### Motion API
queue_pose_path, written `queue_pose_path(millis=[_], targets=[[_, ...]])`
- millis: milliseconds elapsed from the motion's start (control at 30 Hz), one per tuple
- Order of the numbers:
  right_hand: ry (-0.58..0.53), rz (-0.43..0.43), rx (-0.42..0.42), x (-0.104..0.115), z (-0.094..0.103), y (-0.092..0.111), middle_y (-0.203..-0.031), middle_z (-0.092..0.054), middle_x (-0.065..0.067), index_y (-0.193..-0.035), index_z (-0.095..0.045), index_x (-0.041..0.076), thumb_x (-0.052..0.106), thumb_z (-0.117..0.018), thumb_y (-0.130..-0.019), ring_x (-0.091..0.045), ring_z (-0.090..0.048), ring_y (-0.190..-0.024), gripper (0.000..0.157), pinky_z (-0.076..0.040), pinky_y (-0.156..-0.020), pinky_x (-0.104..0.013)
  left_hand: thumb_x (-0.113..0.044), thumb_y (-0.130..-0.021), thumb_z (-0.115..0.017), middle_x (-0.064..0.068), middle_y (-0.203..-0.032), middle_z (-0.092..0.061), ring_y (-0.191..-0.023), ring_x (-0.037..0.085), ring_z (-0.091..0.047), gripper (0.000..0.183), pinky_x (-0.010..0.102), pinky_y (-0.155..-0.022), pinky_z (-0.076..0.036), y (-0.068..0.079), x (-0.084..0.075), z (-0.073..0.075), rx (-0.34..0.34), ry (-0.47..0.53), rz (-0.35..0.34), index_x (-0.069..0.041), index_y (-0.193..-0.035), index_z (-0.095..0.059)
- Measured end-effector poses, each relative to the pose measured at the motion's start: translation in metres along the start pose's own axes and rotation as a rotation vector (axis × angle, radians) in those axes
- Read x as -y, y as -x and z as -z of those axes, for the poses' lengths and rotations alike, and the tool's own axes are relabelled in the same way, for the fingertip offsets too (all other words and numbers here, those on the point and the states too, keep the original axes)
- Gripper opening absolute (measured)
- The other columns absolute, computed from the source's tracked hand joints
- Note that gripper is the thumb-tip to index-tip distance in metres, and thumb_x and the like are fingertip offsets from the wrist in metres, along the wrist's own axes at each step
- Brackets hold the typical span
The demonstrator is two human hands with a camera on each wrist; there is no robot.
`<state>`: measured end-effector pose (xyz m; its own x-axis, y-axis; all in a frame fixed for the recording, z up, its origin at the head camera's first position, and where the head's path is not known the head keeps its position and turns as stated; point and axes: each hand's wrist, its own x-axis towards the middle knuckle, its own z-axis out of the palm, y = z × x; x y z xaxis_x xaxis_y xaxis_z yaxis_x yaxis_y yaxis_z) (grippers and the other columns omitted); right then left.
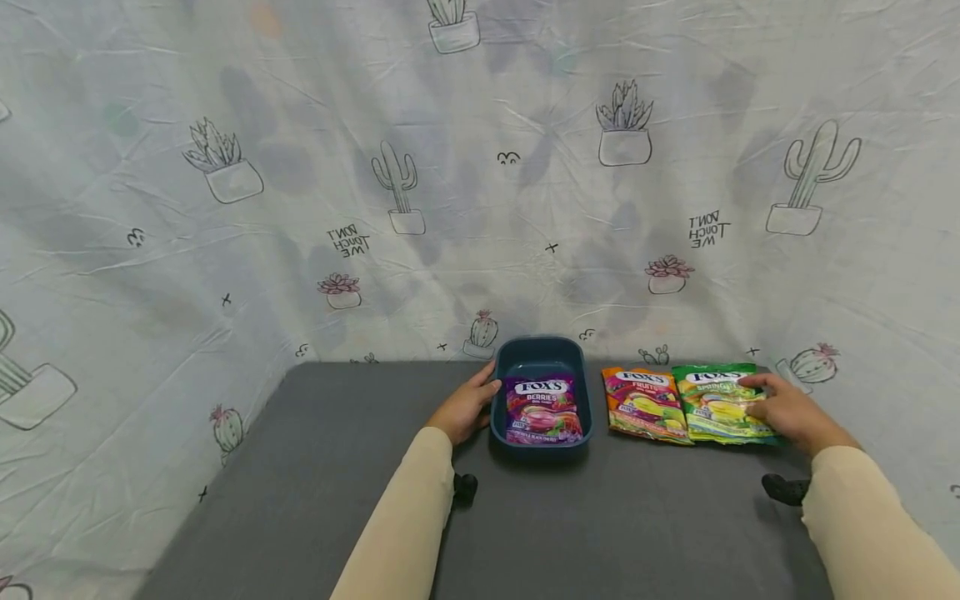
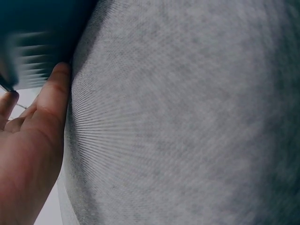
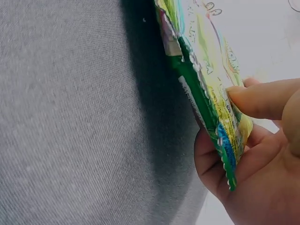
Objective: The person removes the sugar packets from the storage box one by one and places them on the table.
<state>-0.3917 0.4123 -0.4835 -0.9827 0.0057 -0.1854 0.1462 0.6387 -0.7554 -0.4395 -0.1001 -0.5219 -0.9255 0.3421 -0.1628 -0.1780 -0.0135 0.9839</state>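
Observation:
My left hand (image 1: 462, 412) rests against the left side of a dark blue plastic bin (image 1: 588, 417). Its fingertips touch the bin's outer wall and rim, and the left wrist view shows extended fingers (image 2: 54, 93) by the ribbed wall. Inside the bin lies a purple Fox's Berries candy packet (image 1: 543, 410). My right hand (image 1: 798, 412) grips the right edge of a green Fox's candy packet (image 1: 716, 404), thumb on its face and fingers curled underneath. In the right wrist view, that edge stands off the cloth. Just left of it is an orange Fox's Fruits candy packet (image 1: 647, 406).
A grey cloth-covered table (image 1: 337, 500) lies under everything. Behind it hangs a pale curtain (image 1: 480, 208) printed with cacti, close to the bin's far end. Black wrist mounts (image 1: 785, 489) show beneath the beige sleeves (image 1: 870, 508).

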Motion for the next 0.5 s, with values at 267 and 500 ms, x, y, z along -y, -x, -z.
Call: queue_pose_path(millis=[267, 500], targets=[[0.056, 0.041, 0.033, 0.0039, 0.0073, 0.0009, -0.127, -0.029, -0.037, -0.143, -0.028, -0.005, 0.002, -0.051, -0.091, -0.039, -0.045, -0.098, 0.056, -0.041, -0.072, -0.04, -0.041, -0.098, -0.051, 0.004, -0.15, -0.035, -0.132, 0.026, -0.037, 0.063, 0.053, -0.1, -0.037, -0.0011, -0.0013, -0.0002, 0.014, 0.004, -0.005, -0.037, -0.153, -0.021], [0.13, 0.025, -0.009, 0.0003, 0.0053, 0.0015, -0.127, -0.03, -0.039, -0.139, -0.033, -0.006, 0.005, -0.054, -0.088, -0.04, -0.044, -0.095, 0.056, -0.04, -0.071, -0.042, -0.041, -0.098, -0.052, 0.005, -0.15, -0.034, -0.132, 0.025, -0.038, 0.064, 0.053, -0.1, -0.037, 0.0001, 0.0012, -0.0002, 0.005, 0.016, 0.007, -0.037, -0.153, -0.021]])
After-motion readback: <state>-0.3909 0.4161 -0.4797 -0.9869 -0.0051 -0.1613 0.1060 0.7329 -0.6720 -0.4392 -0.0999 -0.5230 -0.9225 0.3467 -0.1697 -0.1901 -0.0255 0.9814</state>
